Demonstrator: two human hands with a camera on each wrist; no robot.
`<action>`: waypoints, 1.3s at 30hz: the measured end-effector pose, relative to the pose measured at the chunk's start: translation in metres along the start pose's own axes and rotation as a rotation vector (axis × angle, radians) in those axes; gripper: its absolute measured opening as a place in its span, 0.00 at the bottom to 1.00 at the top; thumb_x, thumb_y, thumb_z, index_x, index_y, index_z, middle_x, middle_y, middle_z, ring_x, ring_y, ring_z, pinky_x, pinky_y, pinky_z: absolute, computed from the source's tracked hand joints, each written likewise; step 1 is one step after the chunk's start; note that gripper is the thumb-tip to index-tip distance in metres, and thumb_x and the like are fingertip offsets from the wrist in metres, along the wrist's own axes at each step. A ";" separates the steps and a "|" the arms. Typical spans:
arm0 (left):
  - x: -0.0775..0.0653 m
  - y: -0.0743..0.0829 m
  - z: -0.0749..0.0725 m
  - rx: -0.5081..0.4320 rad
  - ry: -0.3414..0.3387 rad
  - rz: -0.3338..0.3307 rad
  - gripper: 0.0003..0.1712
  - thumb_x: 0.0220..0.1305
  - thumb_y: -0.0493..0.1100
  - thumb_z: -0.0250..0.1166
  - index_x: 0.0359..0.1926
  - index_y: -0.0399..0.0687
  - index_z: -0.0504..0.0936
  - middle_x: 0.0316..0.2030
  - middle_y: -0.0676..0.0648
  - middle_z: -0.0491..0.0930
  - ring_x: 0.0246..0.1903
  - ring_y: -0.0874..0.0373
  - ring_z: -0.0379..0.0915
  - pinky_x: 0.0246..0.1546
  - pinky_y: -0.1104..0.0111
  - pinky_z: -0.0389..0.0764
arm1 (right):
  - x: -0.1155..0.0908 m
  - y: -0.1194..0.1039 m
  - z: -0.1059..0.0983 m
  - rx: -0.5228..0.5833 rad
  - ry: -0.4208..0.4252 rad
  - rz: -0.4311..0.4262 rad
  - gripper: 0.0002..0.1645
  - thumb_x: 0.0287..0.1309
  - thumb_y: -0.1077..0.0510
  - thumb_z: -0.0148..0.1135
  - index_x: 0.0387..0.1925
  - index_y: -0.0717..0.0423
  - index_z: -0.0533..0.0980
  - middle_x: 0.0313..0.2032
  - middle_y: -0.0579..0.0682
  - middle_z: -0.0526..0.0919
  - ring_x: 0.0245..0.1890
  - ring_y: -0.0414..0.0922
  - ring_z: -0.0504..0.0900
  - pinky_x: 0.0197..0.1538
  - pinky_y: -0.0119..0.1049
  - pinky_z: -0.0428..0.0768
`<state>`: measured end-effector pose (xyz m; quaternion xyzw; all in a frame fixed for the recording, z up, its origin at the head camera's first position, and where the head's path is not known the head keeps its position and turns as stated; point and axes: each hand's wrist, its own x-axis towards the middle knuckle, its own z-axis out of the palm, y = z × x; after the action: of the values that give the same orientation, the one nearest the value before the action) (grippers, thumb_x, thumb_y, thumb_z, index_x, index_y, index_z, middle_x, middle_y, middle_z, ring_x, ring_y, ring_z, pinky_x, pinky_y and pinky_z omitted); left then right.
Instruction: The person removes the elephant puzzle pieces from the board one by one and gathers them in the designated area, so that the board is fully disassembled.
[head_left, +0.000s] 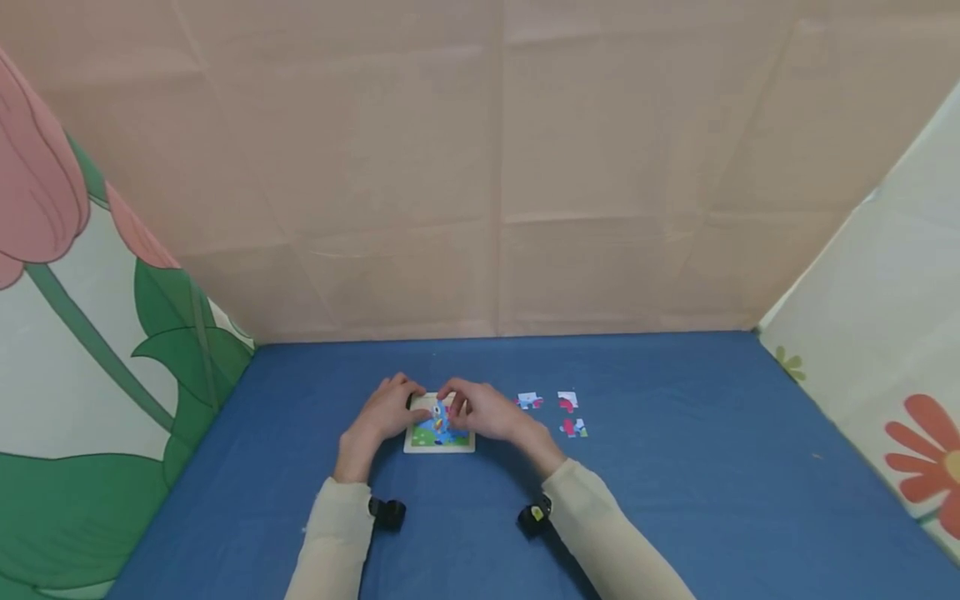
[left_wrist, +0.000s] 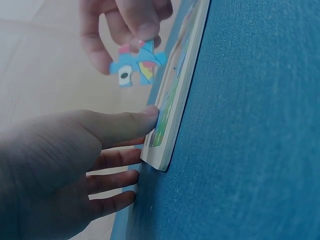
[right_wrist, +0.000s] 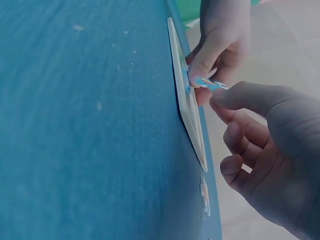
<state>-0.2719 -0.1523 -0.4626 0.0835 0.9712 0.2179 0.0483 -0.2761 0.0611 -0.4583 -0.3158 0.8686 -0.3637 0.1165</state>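
Note:
A small jigsaw board [head_left: 439,451] with a pale rim and a colourful picture lies on the blue table. At its left side is my left hand [head_left: 384,414]; the thumb presses on the rim and the fingers lie along the edge, as the left wrist view shows [left_wrist: 55,165]. My right hand [head_left: 489,410] pinches a puzzle piece [left_wrist: 132,63] between thumb and index finger, just above the board. Light blue with an eye, pink and yellow on it, the piece is held tilted in the right wrist view [right_wrist: 212,83].
Three loose puzzle pieces lie right of the board: one nearer it [head_left: 529,401], another farther right [head_left: 567,401], and the last below that one [head_left: 574,428]. A beige backdrop [head_left: 495,208] rises behind the blue table [head_left: 675,467]. Printed flower panels stand on both sides.

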 end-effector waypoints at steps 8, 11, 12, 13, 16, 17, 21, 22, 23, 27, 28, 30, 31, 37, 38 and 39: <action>-0.001 -0.001 0.001 -0.008 0.008 -0.003 0.26 0.62 0.53 0.70 0.57 0.46 0.82 0.54 0.44 0.75 0.54 0.48 0.68 0.58 0.52 0.72 | -0.009 0.004 -0.002 0.009 0.028 -0.004 0.21 0.63 0.61 0.64 0.56 0.49 0.73 0.35 0.43 0.83 0.34 0.36 0.80 0.41 0.32 0.80; -0.001 -0.001 0.001 -0.010 0.008 -0.007 0.26 0.62 0.53 0.70 0.57 0.46 0.82 0.54 0.44 0.75 0.55 0.48 0.68 0.58 0.52 0.72 | -0.013 0.005 -0.004 0.015 0.040 -0.003 0.21 0.62 0.61 0.64 0.56 0.50 0.73 0.34 0.43 0.83 0.33 0.37 0.80 0.41 0.32 0.80; -0.001 0.000 0.001 -0.009 0.008 -0.009 0.26 0.62 0.53 0.70 0.57 0.46 0.82 0.55 0.44 0.75 0.55 0.48 0.68 0.58 0.51 0.72 | -0.014 0.006 -0.004 0.018 0.045 -0.005 0.21 0.62 0.61 0.64 0.56 0.50 0.73 0.34 0.43 0.83 0.33 0.37 0.80 0.41 0.32 0.81; -0.001 0.000 0.001 -0.008 0.009 -0.011 0.26 0.62 0.53 0.70 0.57 0.46 0.82 0.55 0.44 0.75 0.55 0.48 0.68 0.58 0.51 0.72 | -0.016 0.006 -0.004 0.018 0.051 -0.003 0.21 0.62 0.61 0.65 0.56 0.50 0.73 0.34 0.42 0.83 0.33 0.37 0.80 0.41 0.32 0.80; 0.000 0.000 0.002 -0.009 0.008 -0.019 0.26 0.63 0.53 0.70 0.58 0.46 0.82 0.56 0.44 0.75 0.56 0.47 0.68 0.59 0.51 0.72 | -0.020 0.008 -0.005 0.026 0.072 -0.014 0.21 0.61 0.62 0.65 0.55 0.51 0.74 0.33 0.43 0.82 0.32 0.38 0.80 0.40 0.32 0.80; 0.000 0.000 0.002 -0.009 0.008 -0.020 0.26 0.62 0.53 0.70 0.58 0.46 0.82 0.56 0.43 0.75 0.57 0.47 0.68 0.60 0.51 0.72 | -0.021 0.009 -0.005 0.030 0.079 -0.014 0.21 0.61 0.62 0.65 0.55 0.52 0.74 0.33 0.44 0.82 0.31 0.38 0.80 0.40 0.32 0.80; 0.000 0.000 0.003 -0.002 0.006 -0.018 0.26 0.62 0.53 0.70 0.57 0.46 0.82 0.56 0.43 0.75 0.57 0.47 0.68 0.60 0.50 0.71 | -0.027 0.011 -0.006 0.035 0.096 -0.006 0.21 0.59 0.64 0.65 0.54 0.53 0.74 0.32 0.44 0.82 0.29 0.39 0.78 0.36 0.31 0.79; 0.000 0.000 0.003 0.001 0.004 -0.017 0.26 0.62 0.53 0.70 0.57 0.46 0.82 0.56 0.43 0.75 0.57 0.47 0.68 0.60 0.50 0.71 | -0.029 0.012 -0.006 0.033 0.100 -0.001 0.21 0.59 0.64 0.66 0.54 0.52 0.74 0.32 0.44 0.82 0.28 0.39 0.78 0.35 0.31 0.78; 0.000 0.000 0.003 0.002 0.004 -0.016 0.26 0.62 0.53 0.70 0.57 0.46 0.82 0.56 0.43 0.75 0.57 0.47 0.68 0.60 0.50 0.71 | -0.030 0.013 -0.006 0.032 0.103 0.006 0.21 0.59 0.64 0.66 0.54 0.52 0.75 0.32 0.44 0.82 0.28 0.39 0.77 0.34 0.31 0.77; -0.001 0.001 0.004 0.000 0.001 -0.018 0.26 0.63 0.53 0.70 0.58 0.46 0.82 0.57 0.43 0.75 0.58 0.47 0.67 0.61 0.50 0.71 | -0.034 0.017 -0.006 0.038 0.112 0.028 0.22 0.57 0.64 0.66 0.53 0.50 0.75 0.32 0.43 0.82 0.27 0.38 0.77 0.31 0.31 0.77; -0.001 0.001 0.004 0.000 0.001 -0.018 0.26 0.63 0.53 0.70 0.58 0.46 0.82 0.57 0.43 0.74 0.58 0.47 0.67 0.61 0.50 0.71 | -0.035 0.018 -0.006 0.044 0.111 0.033 0.22 0.57 0.64 0.66 0.54 0.50 0.75 0.32 0.42 0.82 0.27 0.38 0.77 0.31 0.31 0.77; -0.001 0.001 0.004 -0.004 0.000 -0.019 0.26 0.63 0.53 0.70 0.58 0.46 0.82 0.57 0.43 0.74 0.58 0.47 0.67 0.61 0.51 0.70 | -0.036 0.019 -0.008 0.052 0.101 0.041 0.22 0.58 0.63 0.66 0.54 0.50 0.75 0.32 0.42 0.82 0.27 0.38 0.78 0.32 0.31 0.78; -0.001 0.001 0.003 -0.005 -0.001 -0.019 0.26 0.63 0.53 0.70 0.58 0.46 0.82 0.57 0.43 0.74 0.58 0.47 0.67 0.61 0.51 0.70 | -0.037 0.020 -0.009 0.058 0.099 0.044 0.22 0.58 0.63 0.66 0.54 0.50 0.75 0.32 0.43 0.82 0.27 0.38 0.78 0.32 0.31 0.78; 0.000 0.000 0.002 -0.018 -0.003 -0.009 0.27 0.62 0.53 0.70 0.59 0.46 0.81 0.57 0.43 0.74 0.59 0.46 0.67 0.63 0.50 0.69 | -0.042 0.027 -0.019 0.060 0.115 0.050 0.22 0.58 0.63 0.65 0.54 0.49 0.75 0.32 0.45 0.83 0.26 0.39 0.78 0.32 0.32 0.78; 0.000 -0.001 0.001 -0.018 -0.004 -0.007 0.27 0.62 0.53 0.70 0.59 0.47 0.81 0.57 0.43 0.74 0.59 0.46 0.67 0.63 0.50 0.69 | -0.043 0.028 -0.021 0.057 0.119 0.050 0.22 0.58 0.63 0.65 0.54 0.49 0.75 0.32 0.46 0.83 0.26 0.39 0.78 0.32 0.32 0.78; 0.000 -0.001 0.001 -0.017 -0.002 -0.004 0.27 0.62 0.53 0.70 0.59 0.47 0.81 0.57 0.43 0.74 0.59 0.46 0.67 0.63 0.50 0.69 | -0.044 0.030 -0.023 0.054 0.124 0.051 0.22 0.58 0.64 0.65 0.54 0.49 0.75 0.32 0.46 0.83 0.27 0.39 0.78 0.32 0.32 0.78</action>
<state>-0.2722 -0.1525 -0.4641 0.0812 0.9695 0.2259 0.0505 -0.2658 0.1173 -0.4644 -0.2675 0.8717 -0.4028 0.0803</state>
